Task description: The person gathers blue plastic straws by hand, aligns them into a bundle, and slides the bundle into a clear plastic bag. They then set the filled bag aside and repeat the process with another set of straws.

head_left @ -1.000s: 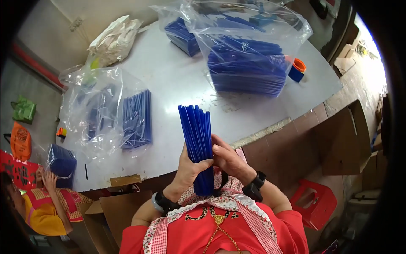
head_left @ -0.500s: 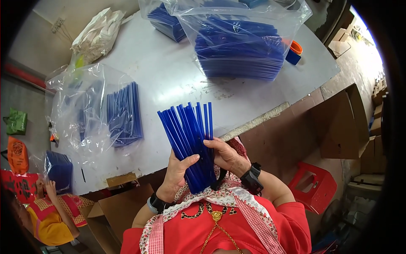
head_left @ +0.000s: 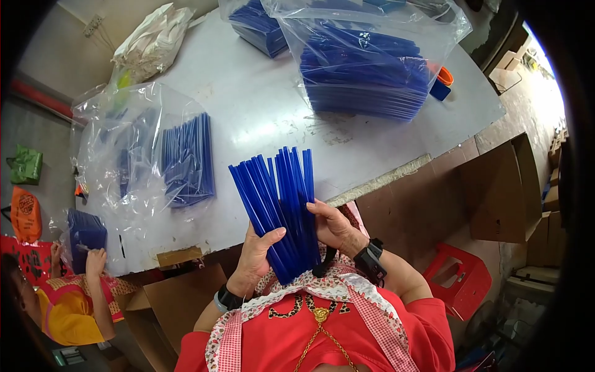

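Note:
A bundle of long, thin blue plastic tubes (head_left: 273, 214) is held between my two hands in front of my apron, fanned a little at the top. My left hand (head_left: 253, 255) is closed round the bundle's left side, its thumb lying across the front. On the right edge my right hand (head_left: 338, 227) grips the tubes, thumb pressed against the outer ones. Most of the fingers are hidden behind the bundle. The tubes' upper ends stand uneven, with a gap near the middle.
A big clear bag (head_left: 365, 71) of blue tubes lies on the white table (head_left: 248, 111), near an orange tape roll (head_left: 444, 76). At left sits another clear bag (head_left: 149, 149) of tubes. Cardboard boxes (head_left: 502, 192) and a red stool (head_left: 462, 279) stand right. A co-worker (head_left: 74, 304) handles tubes lower left.
The tubes have shifted and spread differently in my hands, a gap opening near the middle. My right hand moved slightly right. The view has shifted a little; the co-worker's hands have moved.

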A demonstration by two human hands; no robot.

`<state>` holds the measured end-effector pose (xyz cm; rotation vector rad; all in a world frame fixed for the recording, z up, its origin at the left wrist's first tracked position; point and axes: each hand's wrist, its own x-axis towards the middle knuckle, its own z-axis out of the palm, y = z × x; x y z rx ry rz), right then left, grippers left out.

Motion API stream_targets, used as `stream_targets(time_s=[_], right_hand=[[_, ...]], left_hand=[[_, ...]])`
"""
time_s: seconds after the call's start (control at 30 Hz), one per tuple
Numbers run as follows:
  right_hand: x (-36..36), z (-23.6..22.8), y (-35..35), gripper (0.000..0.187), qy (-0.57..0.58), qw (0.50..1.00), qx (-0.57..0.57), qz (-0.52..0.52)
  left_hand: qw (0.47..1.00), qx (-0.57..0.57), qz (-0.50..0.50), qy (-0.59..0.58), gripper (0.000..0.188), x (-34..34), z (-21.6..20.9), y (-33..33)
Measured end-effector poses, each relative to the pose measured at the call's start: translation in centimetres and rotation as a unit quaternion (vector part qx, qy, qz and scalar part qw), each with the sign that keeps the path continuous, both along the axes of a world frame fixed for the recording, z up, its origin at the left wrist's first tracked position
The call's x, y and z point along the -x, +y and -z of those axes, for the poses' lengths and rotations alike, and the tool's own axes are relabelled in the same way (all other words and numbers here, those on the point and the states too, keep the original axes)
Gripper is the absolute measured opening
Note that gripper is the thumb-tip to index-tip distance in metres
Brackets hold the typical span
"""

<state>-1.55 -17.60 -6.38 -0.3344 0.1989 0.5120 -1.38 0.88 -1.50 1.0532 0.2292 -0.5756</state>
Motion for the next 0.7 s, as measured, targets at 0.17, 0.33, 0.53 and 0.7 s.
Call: stream_targets(time_s=[0.17,0.33,0.53,0.7], right_hand=[[0.1,0.3,-0.1,0.053,-0.002,1.0,0.027,0.005],[0.1,-0.1,0.1,0.053,-0.042,0.994,0.104,0.0],[0.0,0.9,-0.3,0.056,-0.014,0.998,0.068,-0.001],[-0.3,0.7,-0.5,0.059,-0.031,0.999,0.012,-0.01]], left_hand=[[0.999,-0.002,0.01,0.032,0.059,-0.1,0.4,0.9],[0.998,0.01,0.033,0.061,0.057,-0.2,0.8,1.5],[0.999,-0.006,0.017,0.048,0.056,0.1,0.2,1.1],[1.0,-0.007,0.012,0.024,0.055,0.2,0.1,1.1]])
